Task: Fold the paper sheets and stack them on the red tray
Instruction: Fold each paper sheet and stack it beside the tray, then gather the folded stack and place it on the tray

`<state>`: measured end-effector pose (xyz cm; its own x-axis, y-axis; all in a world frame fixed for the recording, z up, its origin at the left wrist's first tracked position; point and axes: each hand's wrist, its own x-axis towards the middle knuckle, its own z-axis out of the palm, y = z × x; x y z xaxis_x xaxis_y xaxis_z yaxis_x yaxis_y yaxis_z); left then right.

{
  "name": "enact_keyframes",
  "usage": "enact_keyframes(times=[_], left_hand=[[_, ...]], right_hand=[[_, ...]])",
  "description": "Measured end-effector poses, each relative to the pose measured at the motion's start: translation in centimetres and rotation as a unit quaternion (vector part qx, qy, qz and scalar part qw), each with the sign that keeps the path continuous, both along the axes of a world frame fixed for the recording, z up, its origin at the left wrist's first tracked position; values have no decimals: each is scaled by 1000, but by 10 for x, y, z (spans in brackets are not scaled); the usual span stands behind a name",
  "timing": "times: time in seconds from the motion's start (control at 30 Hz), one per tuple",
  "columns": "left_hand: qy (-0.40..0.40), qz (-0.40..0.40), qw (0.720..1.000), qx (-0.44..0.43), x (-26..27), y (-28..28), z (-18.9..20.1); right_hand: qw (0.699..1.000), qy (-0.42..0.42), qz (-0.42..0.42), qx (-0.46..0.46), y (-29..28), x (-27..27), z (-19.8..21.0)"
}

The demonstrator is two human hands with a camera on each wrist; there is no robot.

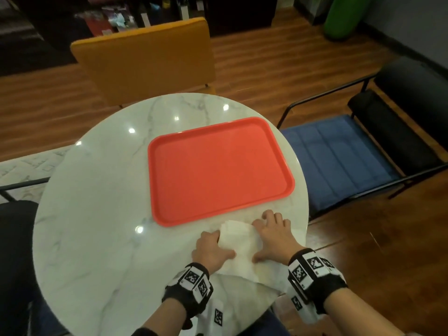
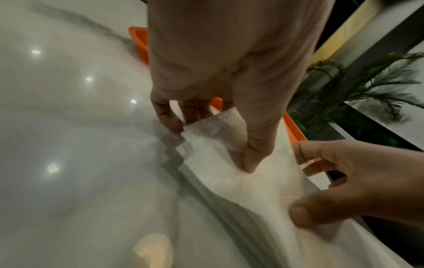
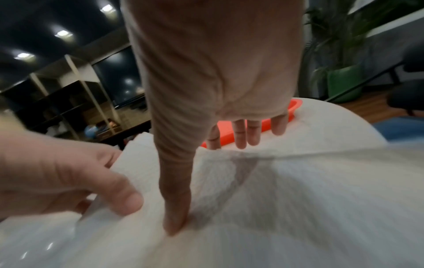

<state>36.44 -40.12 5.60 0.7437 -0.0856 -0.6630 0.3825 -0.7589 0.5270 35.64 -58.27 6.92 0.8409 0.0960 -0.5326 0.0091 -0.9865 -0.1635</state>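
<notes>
A stack of thin white paper sheets (image 1: pixel 240 241) lies on the round marble table (image 1: pixel 97 214), just in front of the red tray (image 1: pixel 218 166), which holds nothing. My left hand (image 1: pixel 218 243) is at the stack's left edge. In the left wrist view this left hand (image 2: pixel 206 141) pinches the raised corner of the top sheet (image 2: pixel 213 127) between thumb and fingers. My right hand (image 1: pixel 269 236) rests on the stack's right side. Its fingers (image 3: pixel 247 134) are straight and spread, and its thumb (image 3: pixel 176 223) presses the paper (image 3: pixel 298 199) down.
A yellow chair (image 1: pixel 145 59) stands at the table's far side. A blue-cushioned chair (image 1: pixel 339 161) with a black frame is close on the right. The tray's near rim (image 2: pixel 293 130) runs right behind the paper. The stack lies near the table's front right edge.
</notes>
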Motion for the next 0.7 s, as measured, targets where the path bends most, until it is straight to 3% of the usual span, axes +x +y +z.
enact_keyframes(times=[0.07, 0.13, 0.23, 0.3, 0.4, 0.5, 0.6, 0.7], left_hand=[[-16, -27, 999, -27, 2, 2, 4], [-47, -25, 997, -64, 5, 8, 8], [-105, 46, 985, -131, 6, 21, 16], [-154, 123, 969, -146, 6, 33, 26], [-210, 202, 944, -153, 5, 44, 54], [-239, 156, 939, -191, 0, 42, 85], [-215, 68, 947, -228, -2, 36, 102], [-216, 43, 950, -220, 2, 38, 106]], right_hand=[[998, 32, -49, 28, 0, -2, 3], [984, 57, -120, 122, -2, -3, 7], [939, 44, -212, 266, -6, -9, 15], [890, 5, -288, 352, -4, -12, 24], [785, -53, -385, 483, 12, -11, 46], [727, -57, -389, 563, 35, -8, 71], [673, -16, -388, 630, 57, -5, 88], [661, 13, -374, 651, 73, -1, 100]])
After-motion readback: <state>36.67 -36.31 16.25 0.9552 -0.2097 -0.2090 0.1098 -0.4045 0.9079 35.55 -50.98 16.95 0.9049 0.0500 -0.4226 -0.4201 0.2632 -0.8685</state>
